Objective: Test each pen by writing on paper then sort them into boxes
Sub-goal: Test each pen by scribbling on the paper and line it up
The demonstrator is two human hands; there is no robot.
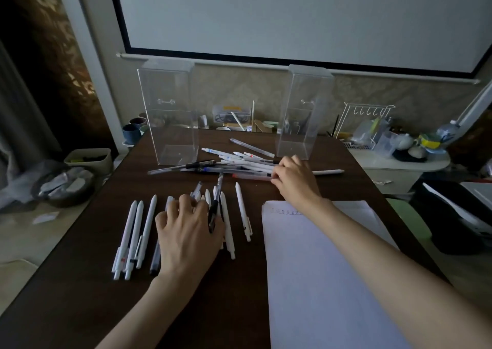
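Observation:
A row of mostly white pens [135, 234] lies on the near left of the dark table [80, 295]. My left hand [186, 231] rests palm down on the middle of this row, fingers spread, with a black pen [213, 212] at its thumb. Farther back lies a loose pile of pens [229, 162]. My right hand [295, 178] reaches into the pile's right end, fingers curled round a clear pen with a red tip [250, 176]. White paper [319, 268] with a faint line of writing at its top lies under my right forearm. Two tall clear boxes, left [170, 114] and right [300, 114], stand behind the pile.
A single white pen [242, 210] lies between the row and the paper. A projector screen [292, 15] hangs behind the table. Cups [133, 130] and a bin [87, 159] sit at the left. A wire rack [364, 119] and clutter fill a side table at the right.

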